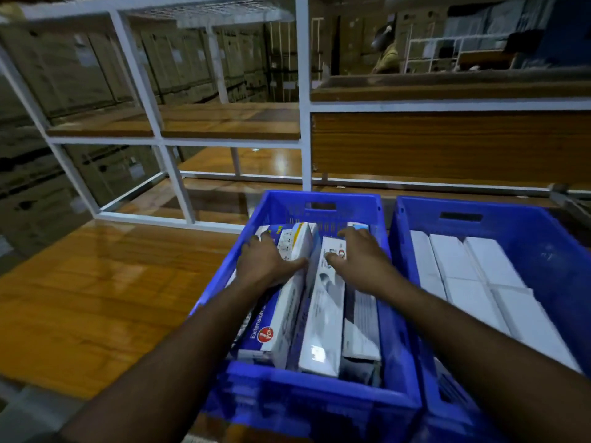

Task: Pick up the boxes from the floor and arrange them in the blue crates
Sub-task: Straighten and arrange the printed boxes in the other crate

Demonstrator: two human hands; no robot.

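Note:
Two blue crates stand side by side on a wooden surface. The left crate [319,398] holds several long white and blue boxes standing on edge. My left hand [267,262] rests on a blue-and-white extension-board box [281,318], thumb against its top edge. My right hand [359,254] presses on a white box [323,324] beside it, fingers spread over the far ends of the boxes. The right crate [499,219] is filled with plain white boxes [473,282] laid flat in rows.
A white metal rack frame [302,91] with wooden shelves rises behind the crates. Stacked cardboard cartons [64,75] fill the left background. A person [385,52] stands far back. The wooden platform [105,282] extends left of the crates.

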